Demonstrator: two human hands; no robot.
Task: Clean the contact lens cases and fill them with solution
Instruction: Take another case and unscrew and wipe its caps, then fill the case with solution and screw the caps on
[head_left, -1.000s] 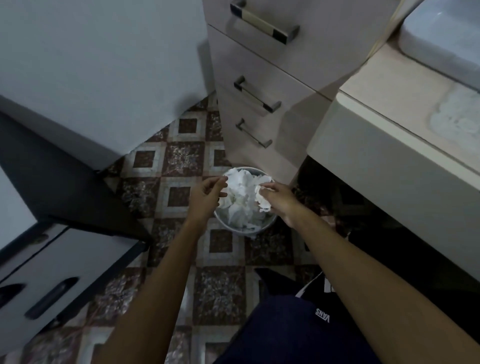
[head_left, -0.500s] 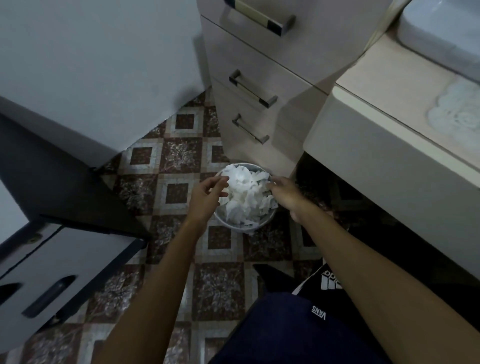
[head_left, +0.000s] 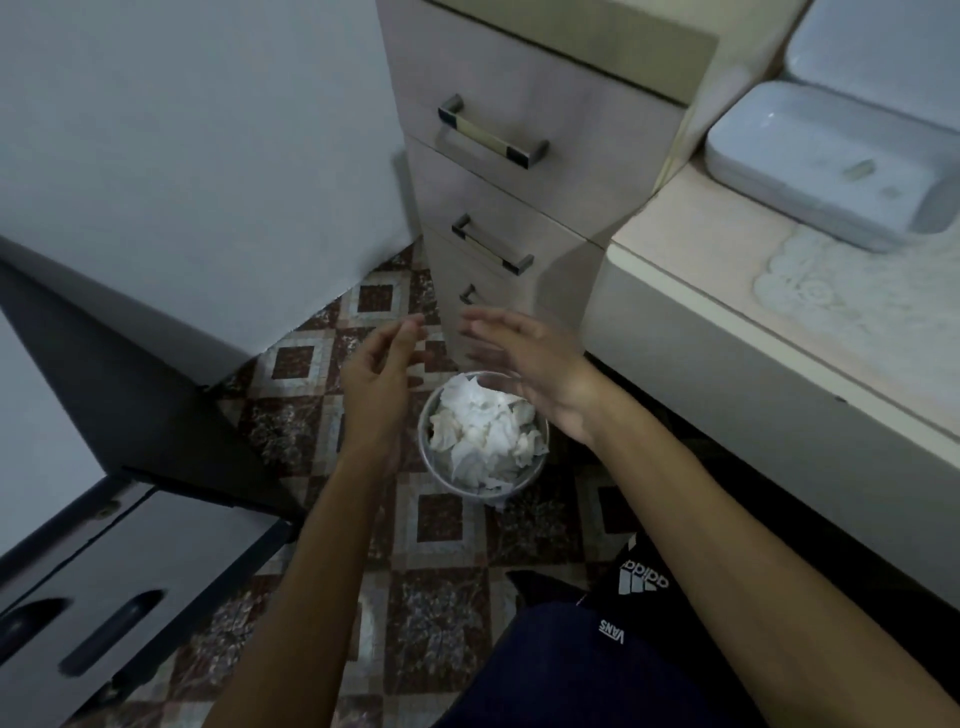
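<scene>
A small round waste bin (head_left: 431, 457) stands on the tiled floor, filled with crumpled white tissues (head_left: 485, 431). My left hand (head_left: 379, 366) hovers above the bin's left side, fingers relaxed and empty. My right hand (head_left: 524, 358) hovers above the bin's far right rim, fingers straight and empty. The two hands face each other, a small gap between the fingertips. No contact lens case or solution bottle is in view.
A beige drawer unit (head_left: 498, 171) with metal handles rises behind the bin. To the right is a counter (head_left: 701, 270) with a lace mat (head_left: 852, 296) and a white basin (head_left: 831, 161). A white appliance (head_left: 182, 171) and a dark-edged cabinet (head_left: 104, 587) stand left.
Both hands have lifted up out of the bin and let go of the tissue; the right hand's crumpled tissue now lies in the bin. The camera has tilted up.
</scene>
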